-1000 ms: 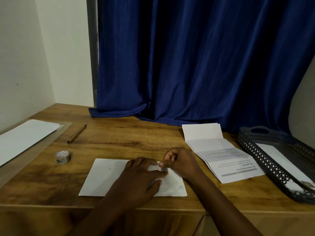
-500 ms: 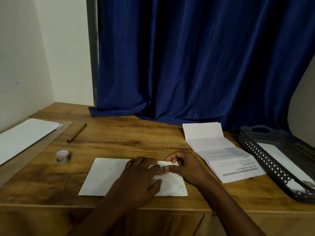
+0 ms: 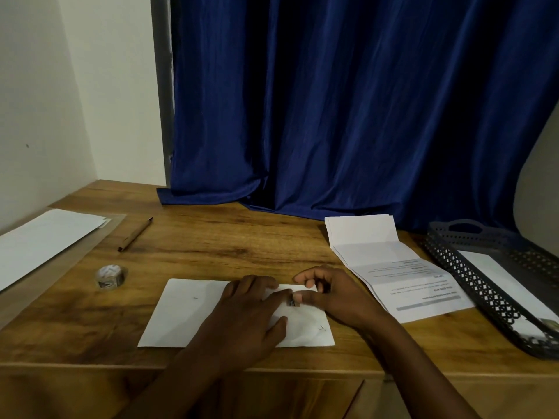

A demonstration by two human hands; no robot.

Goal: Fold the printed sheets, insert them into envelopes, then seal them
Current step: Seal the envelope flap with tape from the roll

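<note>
A white envelope (image 3: 187, 313) lies flat near the table's front edge. My left hand (image 3: 248, 322) rests palm down on its middle and holds it down, the index fingertip touching a small patterned piece of tape (image 3: 292, 303). My right hand (image 3: 335, 297) sits at the envelope's upper right, thumb pressed on that piece of tape and the other fingers curled. To the right lies a stack of printed sheets (image 3: 402, 276), creased in thirds and partly unfolded.
A small tape roll (image 3: 110, 276) stands left of the envelope, and a brown pen (image 3: 135, 234) lies behind it. White sheets (image 3: 42, 240) lie at the far left. A dark perforated tray (image 3: 484, 300) holding white paper sits at the right. A blue curtain (image 3: 332, 116) hangs behind.
My right hand has lowered from a raised pinch and now lies on the envelope, thumb flat on the piece of tape. My left hand has stayed put.
</note>
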